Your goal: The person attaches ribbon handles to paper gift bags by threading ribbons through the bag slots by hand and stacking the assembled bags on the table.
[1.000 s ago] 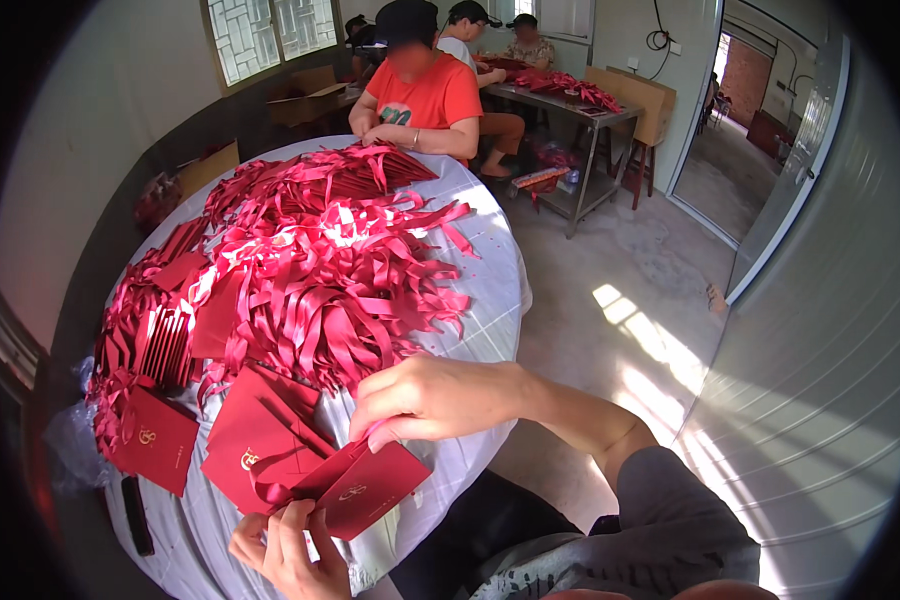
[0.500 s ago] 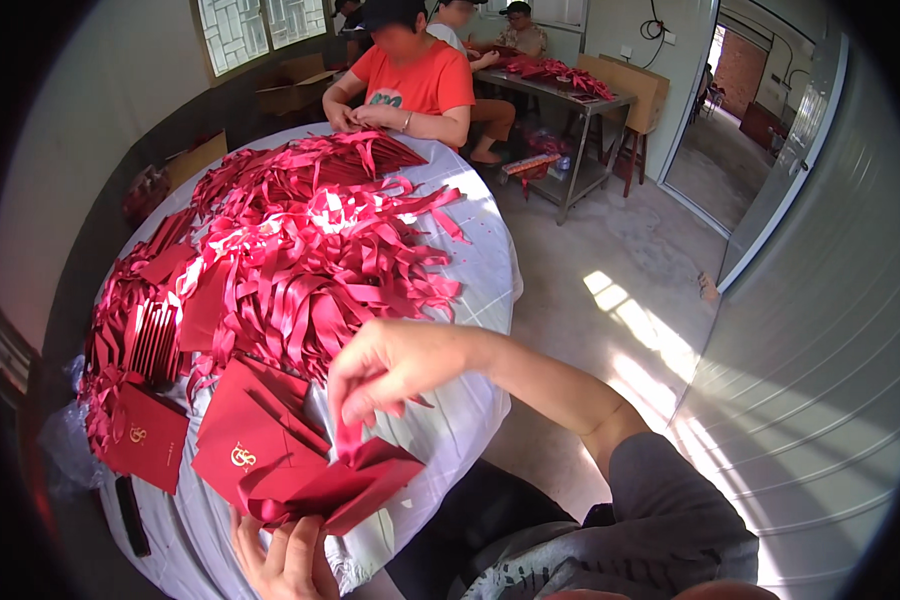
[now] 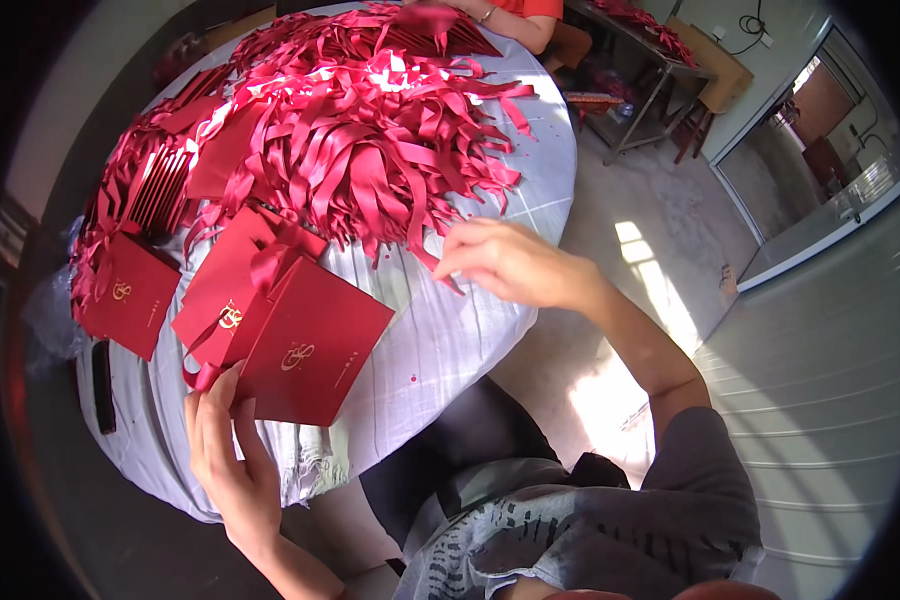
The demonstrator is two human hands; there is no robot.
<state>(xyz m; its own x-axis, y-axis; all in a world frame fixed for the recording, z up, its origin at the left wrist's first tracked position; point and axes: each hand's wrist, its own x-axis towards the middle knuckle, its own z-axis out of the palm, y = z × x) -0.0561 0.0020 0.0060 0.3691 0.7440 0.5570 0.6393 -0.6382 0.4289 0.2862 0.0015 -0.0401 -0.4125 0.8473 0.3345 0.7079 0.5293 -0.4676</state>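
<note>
A small dark red paper gift bag [image 3: 315,345] with a gold emblem lies tilted on the near side of the table, over other red bags [image 3: 215,290]. At its lower left corner my left hand [image 3: 228,455] grips its edge, fingertips beside a loop of red ribbon [image 3: 205,376]. Out to the right, at the near edge of a big heap of red ribbons [image 3: 360,170], my right hand [image 3: 510,262] pinches one ribbon strand [image 3: 422,250], whose end shows below the fingers. Another red bag [image 3: 130,295] lies separately at the left.
A white cloth [image 3: 450,340] covers the round table. Stacked red bags [image 3: 157,188] stand on its left part, and a dark phone-like object [image 3: 102,388] lies at the left edge. Across the table sits a person in red [image 3: 530,20]. A metal table [image 3: 650,70] stands behind, near the doorway.
My right hand has moved right, away from the bag, to the heap's edge. The bag now lies flatter, emblem showing, and my left hand holds its corner. The view has tilted down.
</note>
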